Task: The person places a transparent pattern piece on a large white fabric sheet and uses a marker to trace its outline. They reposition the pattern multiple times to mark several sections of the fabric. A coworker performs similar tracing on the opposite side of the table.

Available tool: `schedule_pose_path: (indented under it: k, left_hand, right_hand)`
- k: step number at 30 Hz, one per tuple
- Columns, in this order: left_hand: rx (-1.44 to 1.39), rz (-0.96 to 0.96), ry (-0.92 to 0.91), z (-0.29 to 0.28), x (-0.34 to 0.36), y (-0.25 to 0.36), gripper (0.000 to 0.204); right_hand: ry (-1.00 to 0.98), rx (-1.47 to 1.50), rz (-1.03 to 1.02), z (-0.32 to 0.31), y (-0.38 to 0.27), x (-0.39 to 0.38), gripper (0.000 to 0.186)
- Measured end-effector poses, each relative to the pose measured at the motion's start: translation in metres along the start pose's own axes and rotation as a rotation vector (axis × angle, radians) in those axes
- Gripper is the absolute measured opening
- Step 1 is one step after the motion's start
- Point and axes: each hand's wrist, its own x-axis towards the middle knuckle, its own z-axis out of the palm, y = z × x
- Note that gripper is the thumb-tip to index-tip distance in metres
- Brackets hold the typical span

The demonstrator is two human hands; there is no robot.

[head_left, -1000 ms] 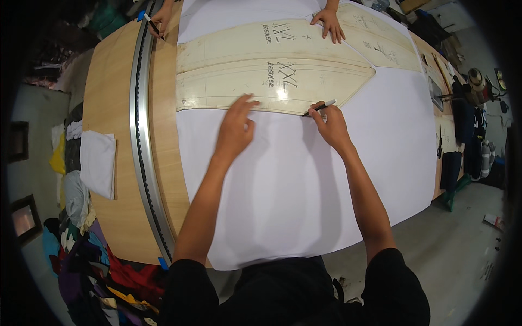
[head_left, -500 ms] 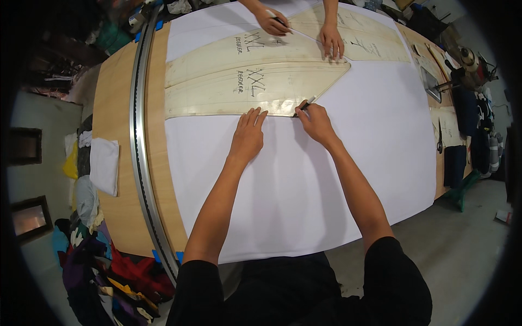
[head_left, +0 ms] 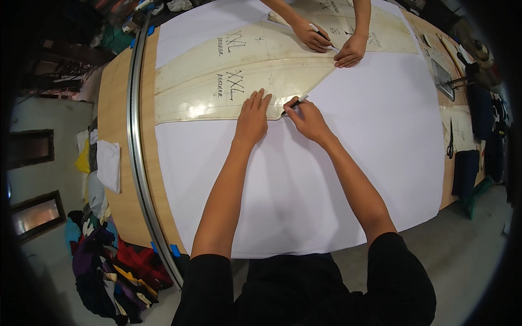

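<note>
My left hand (head_left: 253, 117) lies open, fingers flat on the lower edge of a large cream paper pattern (head_left: 190, 103) spread over white fabric (head_left: 386, 152). Just to its right, my right hand (head_left: 304, 119) grips a black marker (head_left: 300, 99) with a pale end, its tip at the pattern's lower corner. Across the table, a co-worker's hand (head_left: 312, 38) holds another marker by a second pattern piece (head_left: 386, 41), while their other hand (head_left: 350, 54) presses where the pieces meet.
A long metal rail (head_left: 134, 119) runs along the wooden table's left side (head_left: 114, 98), beside a folded white cloth (head_left: 107, 165). At right lie black scissors (head_left: 450, 138), dark fabric (head_left: 465, 174) and a machine (head_left: 478, 54). A garment heap (head_left: 111, 261) sits lower left.
My left hand has settled onto the pattern and shifted right, closer to my marker hand. The co-worker's marker hand has come over from the rail to the pattern pieces. The view has shifted slightly.
</note>
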Motion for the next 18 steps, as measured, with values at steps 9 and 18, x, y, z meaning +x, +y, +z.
schedule_pose_path:
  k: [9,18]
  left_hand:
    - [0.055,-0.049,0.009,0.005,0.031,-0.007,0.062]
    - [0.099,-0.084,-0.063,0.006,0.036,-0.008,0.067]
  right_hand:
    - [0.003,-0.054,-0.129,0.005,0.011,0.007,0.026]
    - [-0.023,-0.08,-0.187,0.006,0.018,0.01,0.026]
